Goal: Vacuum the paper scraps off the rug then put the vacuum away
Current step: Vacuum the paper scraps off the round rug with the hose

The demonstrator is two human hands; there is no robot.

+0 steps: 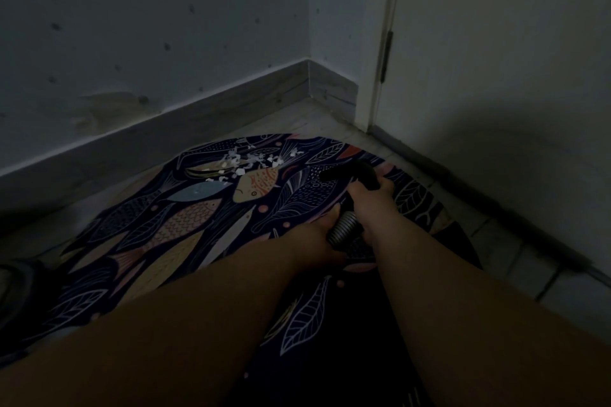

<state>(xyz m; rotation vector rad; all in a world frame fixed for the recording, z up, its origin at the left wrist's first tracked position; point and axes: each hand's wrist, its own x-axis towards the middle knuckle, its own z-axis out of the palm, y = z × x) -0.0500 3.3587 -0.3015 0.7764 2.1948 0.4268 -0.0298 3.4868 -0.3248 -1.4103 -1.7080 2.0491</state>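
At the near left edge of the rug (pixel 185 228) sits a dark shape (pixel 16 277) I cannot make out in this gloom. The paper scraps (pixel 246 162) lie in a loose white heap near the rug's far edge, over the fish pattern, and as far as I can judge none have been lifted yet. To their right are my hands. My left hand (pixel 317 238) has its fingers wrapped round the ribbed hose (pixel 345 228). Just beyond it, my right hand (pixel 367 195) is clenched round the black nozzle (pixel 358 172), whose mouth points left toward the heap but sits apart from it, near the rug's right edge. So I reckon I am at the start of the vacuuming step. The next move calls for sweeping the nozzle leftward and low across the rug into the scraps, feeding the hose along behind.
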